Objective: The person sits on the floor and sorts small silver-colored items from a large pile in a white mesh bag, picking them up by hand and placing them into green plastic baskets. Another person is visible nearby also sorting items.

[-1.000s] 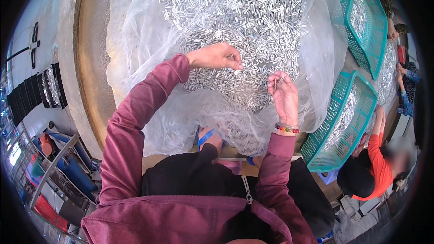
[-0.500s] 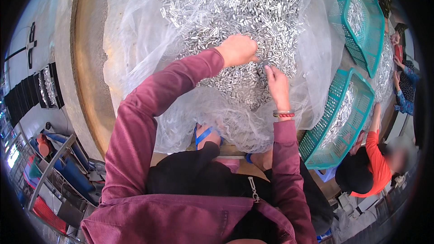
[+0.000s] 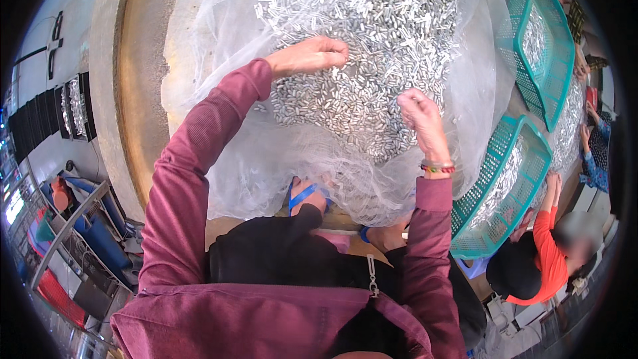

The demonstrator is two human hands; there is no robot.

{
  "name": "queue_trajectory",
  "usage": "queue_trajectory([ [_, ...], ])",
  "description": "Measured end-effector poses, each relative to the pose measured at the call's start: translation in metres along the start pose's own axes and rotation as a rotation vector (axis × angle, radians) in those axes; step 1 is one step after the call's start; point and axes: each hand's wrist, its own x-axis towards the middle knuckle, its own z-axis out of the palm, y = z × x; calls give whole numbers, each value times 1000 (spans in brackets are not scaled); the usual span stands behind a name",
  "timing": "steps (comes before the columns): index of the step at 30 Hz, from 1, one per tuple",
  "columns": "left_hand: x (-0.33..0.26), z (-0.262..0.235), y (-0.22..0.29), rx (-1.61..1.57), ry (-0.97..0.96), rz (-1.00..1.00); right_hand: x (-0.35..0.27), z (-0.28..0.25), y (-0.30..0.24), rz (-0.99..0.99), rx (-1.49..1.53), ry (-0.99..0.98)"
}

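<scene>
Small silver metal pieces (image 3: pixel 372 116), some long and some short and rounded, lie in a wide heap on a translucent white mesh sheet (image 3: pixel 246 179). Over the left part of the heap is my left hand (image 3: pixel 309 56), its fingers curled together. My right hand (image 3: pixel 423 118) hovers above the heap's right side, fingers and thumb drawn in. Whatever either closed hand may hold is hidden or too small to make out. The two hands are apart.
Two teal plastic baskets (image 3: pixel 488 174) with silver pieces inside stand to the right. Beyond them a person in an orange top (image 3: pixel 548 269) and another in blue patterned sleeves (image 3: pixel 595 153) work at more silver pieces. A raised edge (image 3: pixel 129 93) runs along the left.
My hands were close together over the heap's middle. The left has moved left, the right slightly right and down, so a wide gap separates them. A dark piece at my right fingertips no longer shows.
</scene>
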Motion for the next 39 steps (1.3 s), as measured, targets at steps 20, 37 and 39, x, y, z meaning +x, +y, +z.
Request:
queue_trajectory([
  [20, 13, 14, 18, -126, 24, 306, 23, 19, 26, -62, -291, 183],
  [37, 11, 52, 1, 907, 15, 95, -30, 13, 1, -96, 396, 185],
  [39, 15, 44, 0, 876, 51, 159, -40, 11, -9, -222, 784, -50],
])
